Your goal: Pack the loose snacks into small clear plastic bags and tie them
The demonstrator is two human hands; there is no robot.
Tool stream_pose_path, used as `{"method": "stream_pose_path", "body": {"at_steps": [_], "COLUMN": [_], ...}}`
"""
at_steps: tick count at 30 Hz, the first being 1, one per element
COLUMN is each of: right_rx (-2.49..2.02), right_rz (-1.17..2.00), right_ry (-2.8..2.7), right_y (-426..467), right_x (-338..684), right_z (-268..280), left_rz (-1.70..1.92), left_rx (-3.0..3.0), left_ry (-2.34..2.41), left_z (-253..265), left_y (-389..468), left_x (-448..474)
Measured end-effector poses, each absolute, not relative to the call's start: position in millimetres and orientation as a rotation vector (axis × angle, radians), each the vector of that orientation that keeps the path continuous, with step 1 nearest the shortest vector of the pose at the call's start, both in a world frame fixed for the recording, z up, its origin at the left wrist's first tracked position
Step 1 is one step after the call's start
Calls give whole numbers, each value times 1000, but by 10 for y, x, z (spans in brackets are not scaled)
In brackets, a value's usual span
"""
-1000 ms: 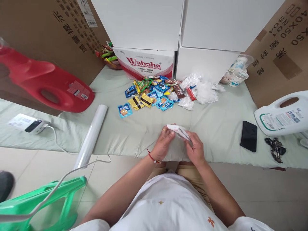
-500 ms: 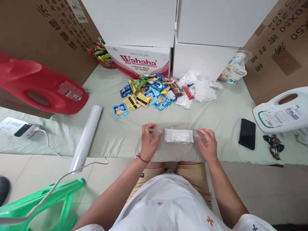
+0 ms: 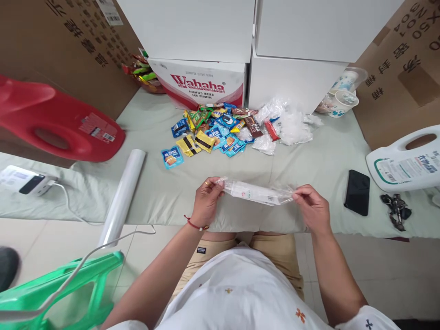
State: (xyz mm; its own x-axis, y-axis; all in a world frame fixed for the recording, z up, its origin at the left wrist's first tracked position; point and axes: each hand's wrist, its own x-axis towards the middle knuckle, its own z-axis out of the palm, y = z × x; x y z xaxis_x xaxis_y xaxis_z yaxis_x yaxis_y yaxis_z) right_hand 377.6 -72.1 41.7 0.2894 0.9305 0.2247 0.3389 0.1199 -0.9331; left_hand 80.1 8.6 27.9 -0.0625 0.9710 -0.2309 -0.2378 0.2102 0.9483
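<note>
A white packet in a clear plastic wrapper [image 3: 254,192] stretches between my two hands near the table's front edge. Its left end is pinched by my left hand [image 3: 209,199], which has a ring and a red wrist cord. My right hand [image 3: 312,207] pinches the loose wrapper at the other end. Small green and red print shows on the packet. Beyond it lies a pile of small snack packets [image 3: 216,130], in blue, yellow, green and brown, beside crumpled clear plastic bags [image 3: 292,123].
To the left are a red detergent jug [image 3: 92,133], a white roll [image 3: 124,192] and a white device [image 3: 25,181] with a cable. At right lie a black phone [image 3: 357,192], keys [image 3: 396,211] and a white jug [image 3: 405,160]. Boxes [image 3: 206,82] line the back.
Both hands have closed on the ends of the wrapped packet, which lay between them before. The wrapper is now drawn out sideways, and the hands are farther apart.
</note>
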Motion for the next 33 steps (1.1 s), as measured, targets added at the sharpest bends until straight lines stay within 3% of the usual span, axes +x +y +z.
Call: {"method": "stream_pose_path", "body": {"at_steps": [5, 9, 12, 17, 24, 29, 33], "right_rx": [-1797, -1942, -1776, -1745, -1597, -1387, -1555], "right_rz": [788, 326, 202, 386, 689, 1305, 971], "right_ry": [-1103, -1178, -1487, -1946, -1464, -1939, -1890], "right_y": [-885, -947, -845, -585, -917, -1155, -1020], "right_x": [3996, 3930, 3688, 3523, 3998, 4342, 4303], "right_z": [248, 389, 551, 502, 525, 831, 1028], "left_rz": [1129, 1154, 1148, 871, 1115, 751, 420], "left_rx": [825, 1232, 1730, 1959, 1831, 2072, 2287], "left_ry": [1370, 1624, 1491, 1360, 1200, 863, 687], "left_z": [211, 256, 389, 312, 434, 652, 593], "left_y": [48, -57, -39, 186, 76, -227, -475], "left_x": [635, 539, 727, 1103, 660, 311, 160]}}
